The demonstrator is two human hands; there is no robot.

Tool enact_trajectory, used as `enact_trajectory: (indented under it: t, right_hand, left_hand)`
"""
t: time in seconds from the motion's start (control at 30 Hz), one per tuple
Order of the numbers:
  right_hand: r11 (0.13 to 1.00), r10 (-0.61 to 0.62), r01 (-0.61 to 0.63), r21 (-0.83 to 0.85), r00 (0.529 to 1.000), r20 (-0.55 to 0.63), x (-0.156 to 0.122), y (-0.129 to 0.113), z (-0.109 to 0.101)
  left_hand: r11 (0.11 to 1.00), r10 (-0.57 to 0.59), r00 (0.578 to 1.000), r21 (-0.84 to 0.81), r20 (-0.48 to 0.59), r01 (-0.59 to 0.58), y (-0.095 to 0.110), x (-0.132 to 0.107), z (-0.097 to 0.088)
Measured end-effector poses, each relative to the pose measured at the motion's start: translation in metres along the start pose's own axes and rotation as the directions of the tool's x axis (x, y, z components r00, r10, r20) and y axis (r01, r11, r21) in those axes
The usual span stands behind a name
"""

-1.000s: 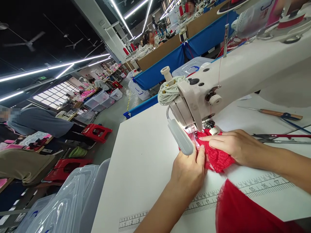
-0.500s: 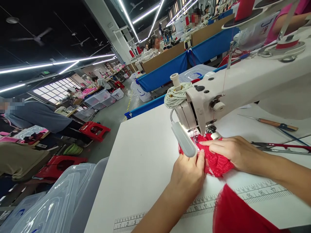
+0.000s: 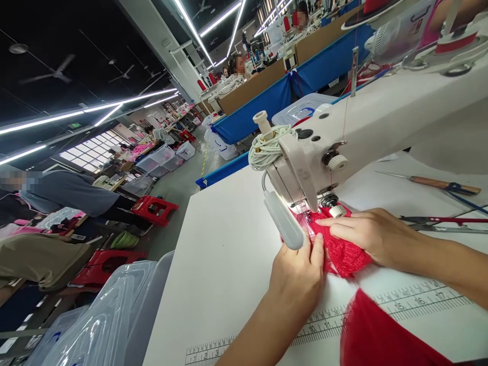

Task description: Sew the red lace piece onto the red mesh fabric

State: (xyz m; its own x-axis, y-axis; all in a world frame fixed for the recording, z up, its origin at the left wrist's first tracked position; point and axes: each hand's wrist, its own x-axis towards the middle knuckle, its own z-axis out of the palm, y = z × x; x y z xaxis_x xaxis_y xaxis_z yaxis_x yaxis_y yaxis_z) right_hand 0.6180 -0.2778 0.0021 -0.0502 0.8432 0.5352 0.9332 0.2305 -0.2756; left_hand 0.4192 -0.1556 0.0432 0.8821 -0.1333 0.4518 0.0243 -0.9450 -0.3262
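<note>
Red lace fabric (image 3: 345, 254) lies bunched on the white machine table, its far end under the needle area of a white sewing machine (image 3: 305, 162). My left hand (image 3: 297, 272) holds the near left edge of the lace, thumb on top; its other fingertips are partly hidden behind a grey lamp (image 3: 284, 218). From the right, my right hand (image 3: 371, 236) grips the lace, its index finger reaching close to the presser foot (image 3: 307, 215). Closer to me, a smooth red sheer fabric piece (image 3: 381, 335) hangs over the printed ruler (image 3: 320, 325), joined to the lace by a thin strand.
An awl (image 3: 444, 185) with a wooden handle and red-handled scissors (image 3: 438, 222) lie right of the machine. Clear plastic bins (image 3: 110, 315) stand beside the table's left edge. Further off are red stools (image 3: 154, 208), blue cloth barriers (image 3: 255, 109) and people at work.
The camera view has shifted slightly, so the machine sits a little further left. Both hands stay on the lace close to the presser foot, with hardly any movement.
</note>
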Motion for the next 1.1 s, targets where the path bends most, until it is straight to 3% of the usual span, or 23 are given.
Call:
enact_trajectory:
  t: [0.2,0.4,0.7,0.9,1.1]
  right_hand:
    - [1.000,0.005,-0.004,-0.026,1.000,0.004,0.002,-0.003,-0.004]
    - [0.998,0.062,-0.060,-0.019,0.994,0.085,0.009,-0.012,-0.018]
    - [0.998,0.056,-0.055,-0.041,0.998,0.021,0.010,-0.009,-0.010]
    - [0.999,-0.041,0.040,0.018,0.999,0.013,0.010,-0.010,-0.015]
    - [0.993,0.034,-0.028,-0.115,0.998,0.045,0.012,-0.012,-0.025]
  left_hand:
    - [1.000,-0.009,1.000,0.011,0.022,0.008,0.001,0.001,0.000]
    - [0.999,-0.033,0.999,0.028,0.012,0.032,0.001,0.000,0.002]
    - [0.999,-0.043,0.999,0.007,0.018,0.043,0.002,0.001,0.004]
    - [0.999,-0.003,0.999,0.039,0.036,0.002,0.004,0.000,-0.002]
    - [0.999,-0.008,0.999,0.049,0.033,0.007,0.003,0.000,-0.006]
